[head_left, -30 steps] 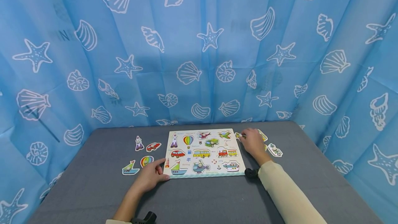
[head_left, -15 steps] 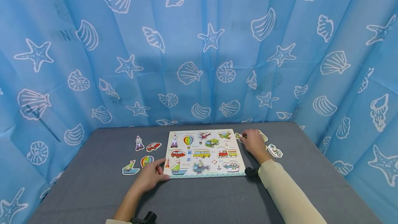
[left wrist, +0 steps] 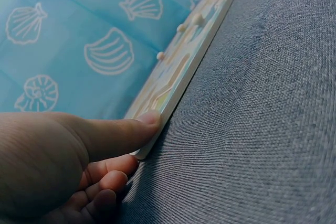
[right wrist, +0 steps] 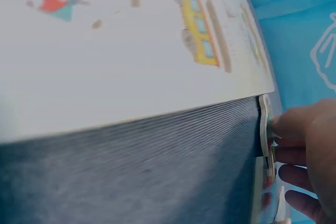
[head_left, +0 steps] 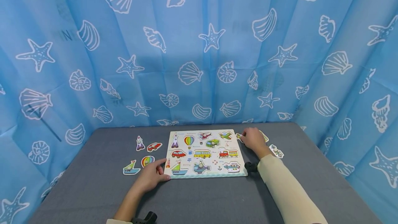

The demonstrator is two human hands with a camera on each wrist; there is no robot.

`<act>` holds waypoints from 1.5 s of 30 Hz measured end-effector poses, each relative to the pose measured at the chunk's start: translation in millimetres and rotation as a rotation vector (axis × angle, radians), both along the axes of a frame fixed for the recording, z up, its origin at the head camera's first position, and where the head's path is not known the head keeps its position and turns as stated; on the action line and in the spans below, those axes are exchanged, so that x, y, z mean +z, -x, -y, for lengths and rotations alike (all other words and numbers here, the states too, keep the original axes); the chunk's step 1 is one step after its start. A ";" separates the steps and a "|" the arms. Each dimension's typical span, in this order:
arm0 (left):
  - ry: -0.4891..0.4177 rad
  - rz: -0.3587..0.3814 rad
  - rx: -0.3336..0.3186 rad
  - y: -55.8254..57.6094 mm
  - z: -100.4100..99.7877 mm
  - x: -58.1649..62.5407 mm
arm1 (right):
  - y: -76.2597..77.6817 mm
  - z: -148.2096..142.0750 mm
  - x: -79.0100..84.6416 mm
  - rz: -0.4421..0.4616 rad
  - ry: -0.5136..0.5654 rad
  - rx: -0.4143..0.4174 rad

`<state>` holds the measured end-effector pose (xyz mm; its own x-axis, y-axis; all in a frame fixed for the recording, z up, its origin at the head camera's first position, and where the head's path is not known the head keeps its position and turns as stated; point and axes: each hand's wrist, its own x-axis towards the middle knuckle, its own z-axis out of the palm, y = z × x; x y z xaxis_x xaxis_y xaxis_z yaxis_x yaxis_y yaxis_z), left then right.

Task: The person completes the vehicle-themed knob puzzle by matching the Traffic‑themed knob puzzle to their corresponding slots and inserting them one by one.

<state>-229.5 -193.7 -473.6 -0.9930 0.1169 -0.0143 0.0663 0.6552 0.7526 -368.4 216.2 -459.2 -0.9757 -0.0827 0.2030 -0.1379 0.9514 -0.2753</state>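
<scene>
A white puzzle board (head_left: pixel 217 175) with printed vehicles lies flat on the table. My left hand (head_left: pixel 149 176) holds its near left corner. In the left wrist view the thumb (left wrist: pixel 126 135) presses on the board's top, with the other fingers curled by the edge. Just past the board's far right side, my right hand (head_left: pixel 255 141) pinches a small green puzzle piece (head_left: pixel 238 136), mostly hidden by the fingers. The right wrist view shows this piece (right wrist: pixel 264 124) edge-on beside the board's corner. A knob stands on the submarine piece (head_left: pixel 201 166) in the board.
Left of the board lie a rocket piece (head_left: pixel 140 143), a red car piece (head_left: pixel 154 147), a balloon piece (head_left: pixel 147 161) and a sailboat piece (head_left: pixel 131 168). A white-edged piece (head_left: pixel 276 151) lies right of my right hand, another (head_left: pixel 265 136) behind it. A blue curtain (head_left: pixel 199 51) hangs behind the table (head_left: pixel 199 199).
The right hand has shifted only slightly, still at the green piece, and its arm now covers more of the pieces beside it. The left hand and board have not moved.
</scene>
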 end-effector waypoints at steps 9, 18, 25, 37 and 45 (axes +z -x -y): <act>-0.011 -0.004 0.004 1.7 -0.9 -1.1 | 8.1 -0.7 14.8 0.126 -0.007 -0.048; -0.010 0.008 0.009 0.7 -0.1 -0.4 | 13.1 10.2 16.1 0.087 0.008 -0.021; -0.022 0.019 0.007 -0.3 -0.2 -0.9 | 14.0 22.5 7.2 -0.029 -0.002 0.043; 0.008 -0.010 0.007 1.9 1.2 -2.3 | 12.6 48.2 -3.0 -0.053 0.046 0.057; 0.007 -0.005 0.004 2.7 0.3 -1.6 | 7.3 48.8 -3.0 -0.024 0.140 0.057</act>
